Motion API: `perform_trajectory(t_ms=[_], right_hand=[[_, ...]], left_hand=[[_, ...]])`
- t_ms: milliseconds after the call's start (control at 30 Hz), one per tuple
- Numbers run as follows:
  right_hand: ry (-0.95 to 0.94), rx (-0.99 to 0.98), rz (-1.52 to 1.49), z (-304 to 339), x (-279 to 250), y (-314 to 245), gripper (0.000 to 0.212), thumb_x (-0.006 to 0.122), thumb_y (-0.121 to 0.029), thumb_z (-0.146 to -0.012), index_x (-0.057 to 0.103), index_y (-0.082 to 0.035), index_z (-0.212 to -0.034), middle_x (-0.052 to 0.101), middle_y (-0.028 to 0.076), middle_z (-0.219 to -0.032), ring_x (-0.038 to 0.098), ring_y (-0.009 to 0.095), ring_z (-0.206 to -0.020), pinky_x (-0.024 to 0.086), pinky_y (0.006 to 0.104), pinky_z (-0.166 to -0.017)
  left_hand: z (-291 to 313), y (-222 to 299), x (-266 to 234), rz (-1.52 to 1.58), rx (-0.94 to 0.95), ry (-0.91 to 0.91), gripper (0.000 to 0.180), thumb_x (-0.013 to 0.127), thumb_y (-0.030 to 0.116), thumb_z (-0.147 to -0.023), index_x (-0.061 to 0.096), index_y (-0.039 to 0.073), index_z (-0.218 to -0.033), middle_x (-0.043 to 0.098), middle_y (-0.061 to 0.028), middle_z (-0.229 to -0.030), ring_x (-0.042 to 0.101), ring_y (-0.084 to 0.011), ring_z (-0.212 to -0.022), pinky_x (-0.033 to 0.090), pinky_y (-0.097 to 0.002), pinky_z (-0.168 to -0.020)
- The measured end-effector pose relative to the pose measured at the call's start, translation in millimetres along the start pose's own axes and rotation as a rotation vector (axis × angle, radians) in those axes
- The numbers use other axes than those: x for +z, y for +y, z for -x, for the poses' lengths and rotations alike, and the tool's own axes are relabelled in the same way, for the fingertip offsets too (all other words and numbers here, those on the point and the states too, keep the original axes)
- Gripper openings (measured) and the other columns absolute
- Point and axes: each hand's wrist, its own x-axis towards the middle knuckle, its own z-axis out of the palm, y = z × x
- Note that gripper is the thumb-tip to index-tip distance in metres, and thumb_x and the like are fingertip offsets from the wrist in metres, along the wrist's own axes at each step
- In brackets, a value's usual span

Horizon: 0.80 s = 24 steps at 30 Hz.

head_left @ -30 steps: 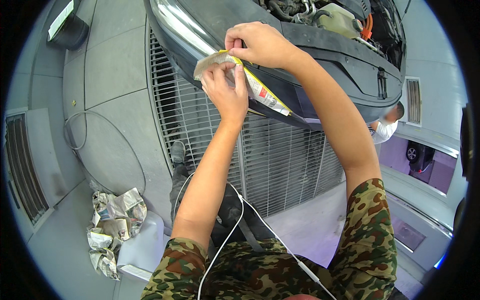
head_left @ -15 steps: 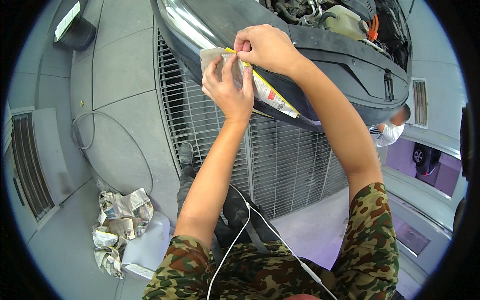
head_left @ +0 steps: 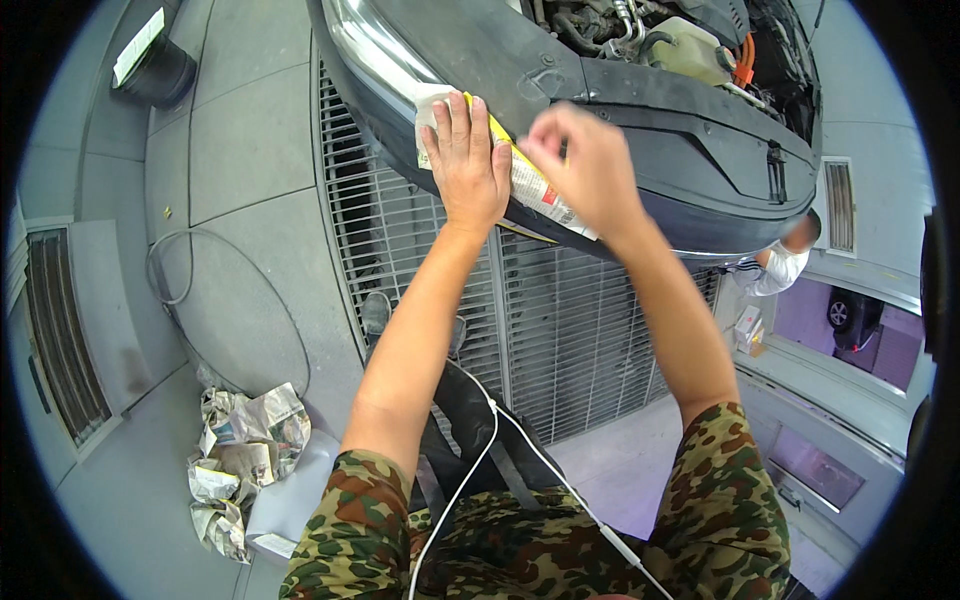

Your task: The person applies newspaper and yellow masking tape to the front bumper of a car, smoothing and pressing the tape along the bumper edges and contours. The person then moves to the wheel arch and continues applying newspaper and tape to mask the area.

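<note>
My left hand lies flat with fingers stretched out, pressing a folded sheet of newspaper against the front of a dark car. Yellow masking tape runs along the paper's upper edge, on the dark bumper. Just right of the tape, my right hand is lifted over the paper's right part, its fingers curled and smeared by motion. Whether anything is between those fingers is hidden by the blur. Left of the paper is the car's headlight.
The engine bay is open at the top right. Under the car's front is a metal floor grating. Crumpled newspaper lies on a whitish plastic container at lower left. A black bin stands far left; another person is at right.
My left hand has flattened onto the newspaper from a bent-finger grip. My right hand has let go of the tape's upper end and moved right and down.
</note>
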Motion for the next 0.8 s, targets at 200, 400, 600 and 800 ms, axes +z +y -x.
perform_trajectory(t_ms=[200, 400, 600, 800], right_hand=[[-0.119, 0.141, 0.029, 95.8, 36.8, 1.7, 0.015, 0.080, -0.021, -0.092, 0.074, -0.013, -0.104, 0.074, 0.004, -0.088, 0.074, 0.026, -0.076, 0.058, 0.0394, -0.066], [0.033, 0.092, 0.124, 89.4, 52.3, 0.1, 0.032, 0.076, -0.021, -0.095, 0.072, -0.017, -0.126, 0.075, 0.004, -0.096, 0.075, 0.027, -0.077, 0.061, 0.0403, -0.066], [-0.007, 0.128, 0.338, 76.1, 53.2, -9.1, 0.064, 0.075, -0.024, -0.096, 0.056, -0.023, -0.157, 0.077, 0.005, -0.104, 0.077, 0.028, -0.080, 0.063, 0.0398, -0.067], [0.042, 0.171, 0.187, 75.4, 62.9, -8.5, 0.068, 0.075, -0.023, -0.096, 0.052, -0.021, -0.160, 0.079, 0.010, -0.115, 0.078, 0.035, -0.087, 0.064, 0.0444, -0.075]], left_hand=[[-25.1, -28.3, -11.1, -0.014, 0.198, -0.049, 0.069, 0.057, 0.036, -0.104, 0.043, 0.010, -0.166, 0.026, -0.0218, -0.178, 0.017, -0.0469, -0.166, 0.011, -0.0669, -0.129], [-65.8, -33.9, -25.1, -0.094, 0.152, -0.060, 0.068, 0.058, 0.036, -0.105, 0.044, 0.008, -0.165, 0.025, -0.0216, -0.178, 0.015, -0.0474, -0.166, 0.007, -0.0683, -0.129], [-54.1, -25.3, -46.2, -0.158, 0.475, -0.225, 0.064, 0.058, 0.038, -0.106, 0.049, 0.009, -0.163, 0.037, -0.0161, -0.175, 0.025, -0.0381, -0.165, 0.006, -0.0611, -0.132], [-54.5, -29.2, -42.5, -0.164, 0.487, -0.310, 0.058, 0.055, 0.037, -0.108, 0.054, 0.012, -0.160, 0.047, -0.0071, -0.170, 0.032, -0.0323, -0.163, 0.004, -0.0595, -0.133]])
